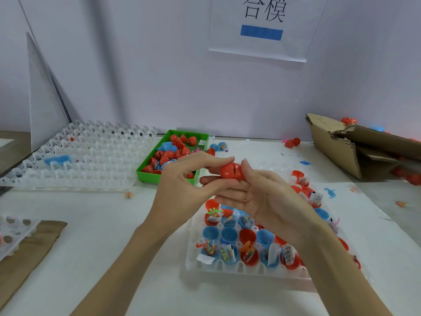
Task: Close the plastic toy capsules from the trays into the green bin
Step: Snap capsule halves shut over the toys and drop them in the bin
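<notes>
With the left hand (182,179) and right hand (257,192) both pinching the red egg-shaped plastic capsule (232,171), the grip should squeeze the halves squarely together (a seam looks still open) before dropping it into the green plastic bin (145,164) just beyond.

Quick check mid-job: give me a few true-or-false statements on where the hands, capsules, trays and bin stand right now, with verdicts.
1. Both hands hold a red capsule above the table. True; the left hand and the right hand meet on it.
2. The green bin is empty. False; it holds red and blue capsules.
3. The near tray holds open capsule halves with toys inside. True.
4. The far-left tray is packed with capsules. False; it is almost bare.
5. A cardboard box sits at the right. True.
</notes>
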Action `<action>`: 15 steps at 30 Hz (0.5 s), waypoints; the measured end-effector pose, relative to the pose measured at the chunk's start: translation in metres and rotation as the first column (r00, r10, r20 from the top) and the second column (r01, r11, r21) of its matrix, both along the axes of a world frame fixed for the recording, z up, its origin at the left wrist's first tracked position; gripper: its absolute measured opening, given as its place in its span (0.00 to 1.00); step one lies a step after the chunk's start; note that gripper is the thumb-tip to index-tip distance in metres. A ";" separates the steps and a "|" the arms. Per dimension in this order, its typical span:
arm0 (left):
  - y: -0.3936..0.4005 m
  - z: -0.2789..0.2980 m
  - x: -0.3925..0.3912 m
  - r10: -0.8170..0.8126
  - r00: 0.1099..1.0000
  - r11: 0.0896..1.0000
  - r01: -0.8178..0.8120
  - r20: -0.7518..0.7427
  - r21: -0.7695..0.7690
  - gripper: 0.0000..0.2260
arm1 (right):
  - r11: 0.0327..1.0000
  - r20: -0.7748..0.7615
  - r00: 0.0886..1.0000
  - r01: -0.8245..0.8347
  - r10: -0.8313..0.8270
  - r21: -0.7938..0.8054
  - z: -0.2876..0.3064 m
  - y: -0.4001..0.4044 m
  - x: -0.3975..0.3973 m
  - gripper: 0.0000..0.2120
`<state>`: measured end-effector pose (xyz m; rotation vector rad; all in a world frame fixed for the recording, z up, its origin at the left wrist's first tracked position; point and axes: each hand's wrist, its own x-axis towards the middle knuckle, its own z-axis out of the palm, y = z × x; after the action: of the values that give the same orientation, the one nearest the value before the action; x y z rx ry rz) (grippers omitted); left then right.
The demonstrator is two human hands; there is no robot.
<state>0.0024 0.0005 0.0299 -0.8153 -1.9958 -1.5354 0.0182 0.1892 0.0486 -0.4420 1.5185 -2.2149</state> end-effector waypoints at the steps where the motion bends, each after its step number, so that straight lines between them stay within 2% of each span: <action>1: -0.001 0.000 0.000 0.001 1.000 1.000 -0.001 0.000 0.007 0.16 | 1.000 0.001 1.000 -0.006 0.006 0.001 0.000 0.000 0.001 0.25; 15: -0.002 -0.002 -0.001 -0.009 1.000 0.999 0.009 0.014 -0.035 0.17 | 0.997 0.005 1.000 0.024 -0.024 0.071 -0.001 -0.003 0.003 0.24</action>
<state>0.0011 -0.0010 0.0275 -0.8307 -2.0371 -1.5185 0.0212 0.1862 0.0479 -0.3970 1.6015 -2.1707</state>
